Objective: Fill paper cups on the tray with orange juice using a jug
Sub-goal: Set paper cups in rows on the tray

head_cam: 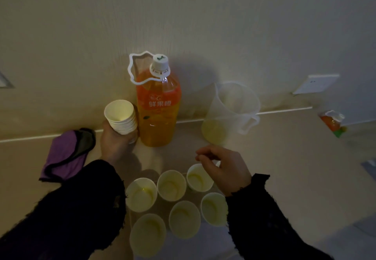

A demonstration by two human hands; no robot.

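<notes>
Left hand grips cup stack, right hand loosely curled, empty; 1 o'clock jug likely light, take by handle.

Dim light, beige wall, pale countertop, white wall socket at right

Head view, steeply down, close.
</notes>
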